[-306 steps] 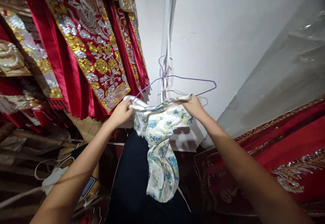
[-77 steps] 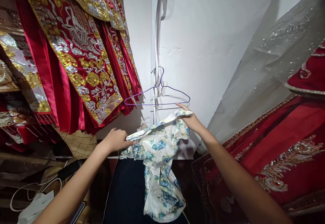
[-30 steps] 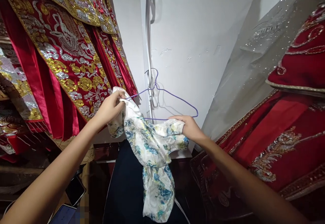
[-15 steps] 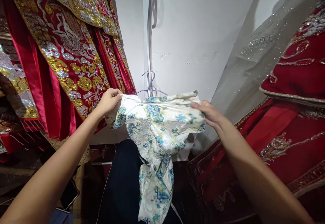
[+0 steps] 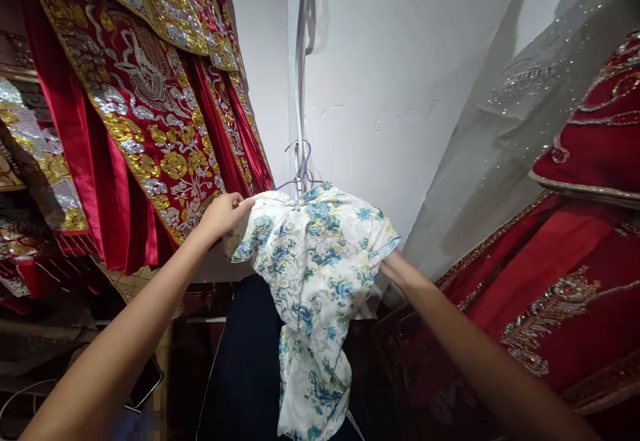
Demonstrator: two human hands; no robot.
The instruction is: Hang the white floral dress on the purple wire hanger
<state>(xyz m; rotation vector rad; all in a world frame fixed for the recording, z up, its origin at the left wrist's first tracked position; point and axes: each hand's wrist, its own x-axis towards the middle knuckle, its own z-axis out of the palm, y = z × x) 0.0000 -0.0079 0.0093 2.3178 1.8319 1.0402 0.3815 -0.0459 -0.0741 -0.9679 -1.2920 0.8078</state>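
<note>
A small white satin dress printed with blue and green flowers (image 5: 313, 274) hangs on a thin purple wire hanger (image 5: 300, 173), of which only the hook and the upper shoulder wires show above the high collar. The hanger hook sits at a pale vertical strip (image 5: 301, 61) running down the white wall (image 5: 390, 81). The dress occupies the centre of the view, its skirt trailing down in front of a dark navy cloth (image 5: 245, 361).

The left hand (image 5: 226, 214) is raised to the dress's left shoulder, its fingers closed in a pinch on the edge of the fabric just beside the collar. The right hand is hidden behind the short right sleeve of the dress; only the right forearm (image 5: 450, 341) shows, reaching up to the sleeve hem, so how far that hand is closed, and on what, cannot be told.

To the left hang red satin garments embroidered in gold and silver (image 5: 150, 108), touching or nearly touching the left hand. To the right lie a sheer silvery sequinned fabric (image 5: 520, 108) and further red embroidered cloth (image 5: 560, 274). A dark phone (image 5: 145, 384) lies at lower left, below the left forearm.
</note>
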